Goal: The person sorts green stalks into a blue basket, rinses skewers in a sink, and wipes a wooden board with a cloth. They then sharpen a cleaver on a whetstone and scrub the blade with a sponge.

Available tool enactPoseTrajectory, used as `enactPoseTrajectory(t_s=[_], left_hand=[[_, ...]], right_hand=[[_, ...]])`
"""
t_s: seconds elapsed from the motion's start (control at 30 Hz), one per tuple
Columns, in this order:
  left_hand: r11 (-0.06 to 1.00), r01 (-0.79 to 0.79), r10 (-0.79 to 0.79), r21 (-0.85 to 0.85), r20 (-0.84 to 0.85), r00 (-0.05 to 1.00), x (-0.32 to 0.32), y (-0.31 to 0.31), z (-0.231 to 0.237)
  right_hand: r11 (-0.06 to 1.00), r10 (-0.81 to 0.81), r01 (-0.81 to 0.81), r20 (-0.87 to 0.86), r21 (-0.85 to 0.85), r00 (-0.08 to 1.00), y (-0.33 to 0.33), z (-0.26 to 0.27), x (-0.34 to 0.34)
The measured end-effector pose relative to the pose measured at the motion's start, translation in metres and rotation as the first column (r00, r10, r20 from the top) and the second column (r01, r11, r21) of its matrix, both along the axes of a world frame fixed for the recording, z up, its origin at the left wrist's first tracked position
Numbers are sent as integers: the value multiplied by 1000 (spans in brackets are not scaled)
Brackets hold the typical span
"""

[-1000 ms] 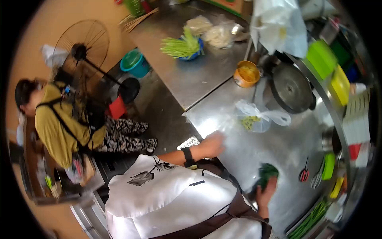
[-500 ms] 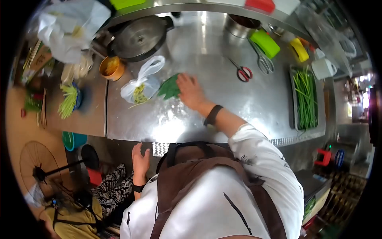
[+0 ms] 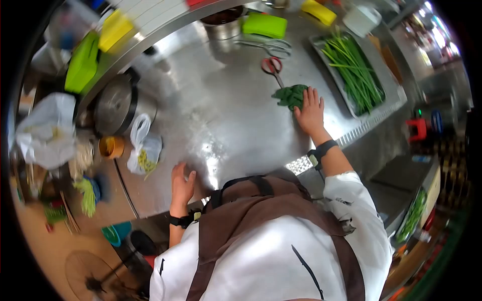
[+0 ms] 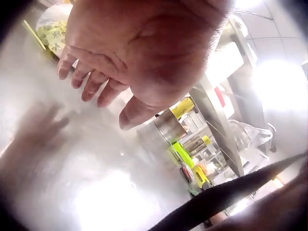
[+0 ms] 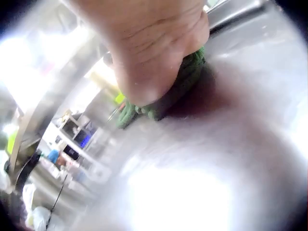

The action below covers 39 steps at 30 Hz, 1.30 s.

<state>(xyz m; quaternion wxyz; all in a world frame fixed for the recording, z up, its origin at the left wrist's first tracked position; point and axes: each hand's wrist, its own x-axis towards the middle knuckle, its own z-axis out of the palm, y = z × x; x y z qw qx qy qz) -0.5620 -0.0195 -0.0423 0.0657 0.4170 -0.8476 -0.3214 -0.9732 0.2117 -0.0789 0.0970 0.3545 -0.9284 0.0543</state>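
My right hand (image 3: 310,113) lies with straight fingers on a bunched dark green cloth (image 3: 288,96), pressing it onto the steel table (image 3: 226,105). In the right wrist view, the thumb side of the hand overlaps the cloth (image 5: 185,82), and the palm hides part of it. Just beyond the cloth are red-handled scissors (image 3: 271,66), their blades pointing at it. My left hand (image 3: 182,183) is at the table's near edge, fingers extended and holding nothing. The left wrist view shows its palm (image 4: 144,53) over the shiny steel.
A tray of long green stalks (image 3: 354,75) stands at the right. Metal tongs (image 3: 266,46), a green box (image 3: 264,25) and a steel pot (image 3: 221,27) are at the back. Leftward are a tied plastic bag (image 3: 144,148), an orange container (image 3: 111,147) and a large lidded pot (image 3: 118,105).
My right hand has slid the cloth rightward, from beside the plastic bag to near the scissors. My left hand has come up to the table edge. The head view has turned.
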Motion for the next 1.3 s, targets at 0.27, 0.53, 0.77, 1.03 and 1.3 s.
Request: enactPoseTrajectory(t_s=[0.27,0.53,0.77,1.03,1.3], left_hand=[[969,220,-228,114,56,972,-29,-9,-18],[888,458,-448,38,291,845,-64,-9,-6],[796,584,-604,160,283,745,-91,-29,-4],[632,767,-754,115,321,573,-163,-9,-33],[232,963,-956,138,214,200,-279,158,24]], right_hand=[[956,-141,171,139,-237,980,81,6,30],[870,492,-446,300,-210,817,25,10,150],[873,439,-363,200,-326,876,1,-22,143],[923,-155,243,291,-297,944,61,21,74],[817,-316,428,320,-387,893,241,27,94]])
